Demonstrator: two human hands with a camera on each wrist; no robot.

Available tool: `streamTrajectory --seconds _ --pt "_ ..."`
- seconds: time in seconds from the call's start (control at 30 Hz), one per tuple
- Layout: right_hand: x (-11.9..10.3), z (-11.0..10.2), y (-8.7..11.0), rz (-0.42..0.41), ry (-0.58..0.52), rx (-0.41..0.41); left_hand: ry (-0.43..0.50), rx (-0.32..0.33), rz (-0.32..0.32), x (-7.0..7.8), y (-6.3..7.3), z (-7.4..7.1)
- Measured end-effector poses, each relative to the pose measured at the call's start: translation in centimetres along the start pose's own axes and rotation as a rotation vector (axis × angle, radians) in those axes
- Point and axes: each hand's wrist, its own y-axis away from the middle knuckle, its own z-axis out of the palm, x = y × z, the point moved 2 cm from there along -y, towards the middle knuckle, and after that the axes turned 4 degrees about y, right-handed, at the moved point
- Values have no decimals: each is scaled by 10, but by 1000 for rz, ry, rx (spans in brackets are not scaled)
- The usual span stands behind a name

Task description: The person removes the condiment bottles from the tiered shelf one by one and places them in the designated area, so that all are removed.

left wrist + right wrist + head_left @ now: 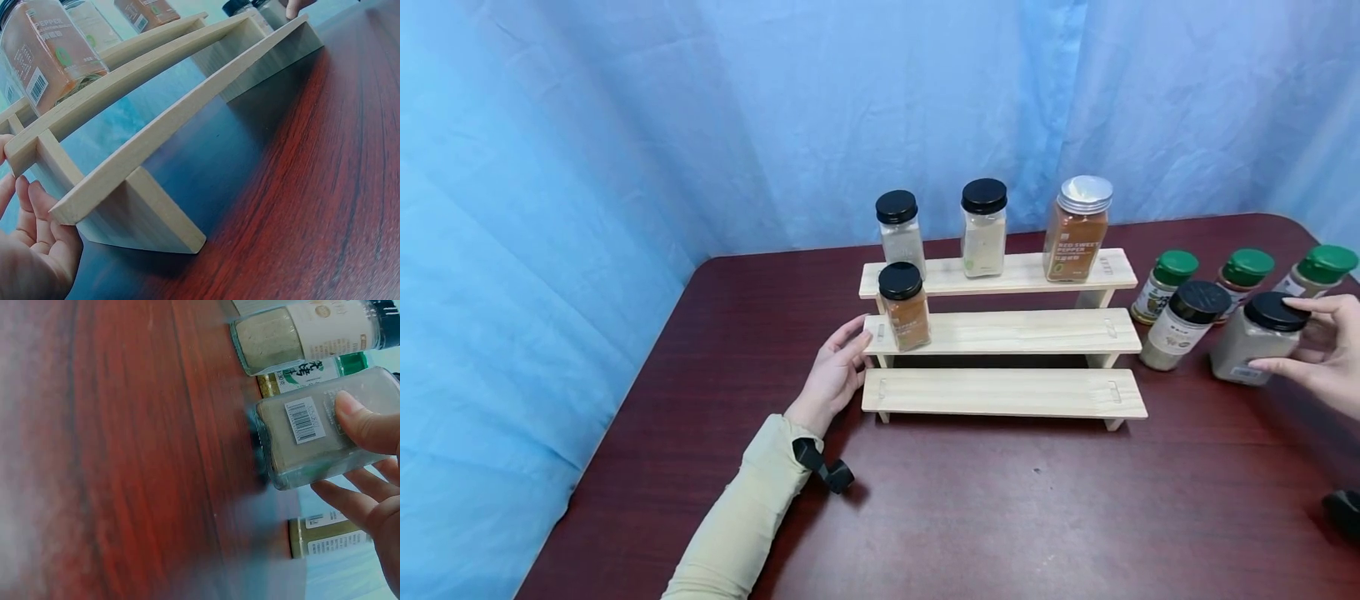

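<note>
My left hand (835,371) grips the left end of a three-tier wooden rack (1000,392), thumb at the middle board; the left wrist view shows curled fingers (47,215) by the board ends. On the far right, my right hand (1333,346) holds a square spice jar (1251,346) of greyish powder with a black lid. Its thumb (359,422) presses the jar's side near a barcode label. Whether the jar's base touches the table cannot be told. A pepper jar (908,321) with orange-brown powder stands at the middle board's left end.
On the top board stand two black-lidded jars (984,229) and a red sweet pepper jar (1077,233) with a silvery top. Right of the rack are a black-capped bottle (1176,333) and three green-capped bottles (1165,287). Blue curtains (880,100) hang behind the dark red table (1000,508).
</note>
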Motion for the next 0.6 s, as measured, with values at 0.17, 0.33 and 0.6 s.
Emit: streamTrajectory --seconds 0.17,0.33,0.6 --pt "11 5 -3 -29 65 -14 1 -8 1 2 0 0" --pt "-2 3 -10 -129 82 -30 -1 2 -2 2 1 0" --pt "-18 1 -16 -235 186 10 -2 -2 -4 2 1 0"
